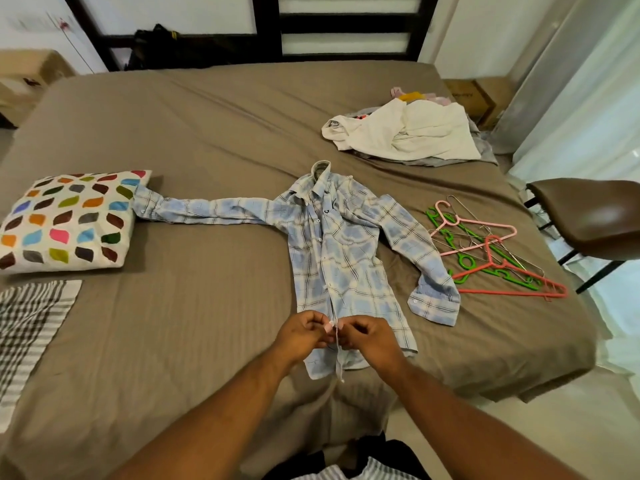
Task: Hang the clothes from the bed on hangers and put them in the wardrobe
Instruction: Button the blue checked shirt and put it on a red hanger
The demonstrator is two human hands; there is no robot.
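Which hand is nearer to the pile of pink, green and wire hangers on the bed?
Right. The right hand pinches the blue plaid shirt's lower placket, on the side toward the pile of plastic and wire hangers; the left hand pinches just beside it, farther away.

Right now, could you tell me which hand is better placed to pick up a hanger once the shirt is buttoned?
Probably the right hand: the hangers lie on the bed to the right of the plaid shirt, on that hand's side. The left hand would have to cross over the shirt.
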